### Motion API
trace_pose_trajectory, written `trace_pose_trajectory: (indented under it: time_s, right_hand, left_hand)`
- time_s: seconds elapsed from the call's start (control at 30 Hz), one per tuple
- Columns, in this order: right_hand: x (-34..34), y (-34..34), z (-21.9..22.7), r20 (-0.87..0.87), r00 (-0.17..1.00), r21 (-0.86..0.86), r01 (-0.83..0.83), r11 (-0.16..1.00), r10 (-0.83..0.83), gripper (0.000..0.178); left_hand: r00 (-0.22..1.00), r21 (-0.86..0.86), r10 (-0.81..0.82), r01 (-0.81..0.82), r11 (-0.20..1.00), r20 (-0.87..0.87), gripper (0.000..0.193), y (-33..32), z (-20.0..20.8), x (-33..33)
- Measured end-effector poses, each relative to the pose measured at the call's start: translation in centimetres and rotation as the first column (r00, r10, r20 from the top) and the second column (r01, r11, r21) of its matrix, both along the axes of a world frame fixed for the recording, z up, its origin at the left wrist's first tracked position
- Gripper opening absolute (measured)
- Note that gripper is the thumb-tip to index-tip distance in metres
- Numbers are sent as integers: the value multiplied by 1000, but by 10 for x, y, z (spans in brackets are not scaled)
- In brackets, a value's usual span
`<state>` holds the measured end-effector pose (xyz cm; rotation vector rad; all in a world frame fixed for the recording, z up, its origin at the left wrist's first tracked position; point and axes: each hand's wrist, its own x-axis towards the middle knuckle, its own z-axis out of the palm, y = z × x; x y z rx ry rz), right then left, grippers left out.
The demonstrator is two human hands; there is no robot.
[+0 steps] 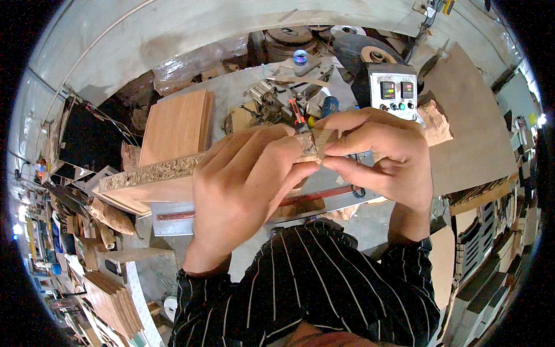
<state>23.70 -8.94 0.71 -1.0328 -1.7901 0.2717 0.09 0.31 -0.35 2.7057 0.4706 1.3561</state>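
A particleboard panel [149, 174] with a wood-coloured face runs from the left up to the middle, its rough chip edge turned upward. Near the panel's right end, my left hand [237, 179] is closed over it, fingers on the far side and thumb on the near side. My right hand [384, 153] pinches a small thin brownish strip [325, 140] between thumb and fingers. That strip touches or nearly touches the panel's end; its exact kind I cannot make out. My left fingers hide part of the chip edge.
Behind the panel stands a stack of wood-faced boards [176, 127]. Tools and scraps [272, 98] clutter the grey worktable [231, 87]. A control box [393, 87] with lit displays stands at the back right, beside a large brown sheet [474, 121]. A red strip [315, 195] lies along the near edge.
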Motion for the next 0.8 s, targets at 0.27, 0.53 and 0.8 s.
trace_pose_trajectory:
  time_s: [0.27,0.53,0.8]
  right_hand:
    - [6,3,1,84,996,17,6,1000,-7,28]
    - [1,7,-21,-194,981,-23,26,999,-30,44]
    - [9,11,-24,-100,991,24,96,995,-93,17]
  left_hand:
    - [998,90,8,-2,996,-70,45,2,7,2]
    - [995,101,34,-25,995,-88,49,10,4,3]
    - [998,86,7,-2,996,-62,48,12,4,7]
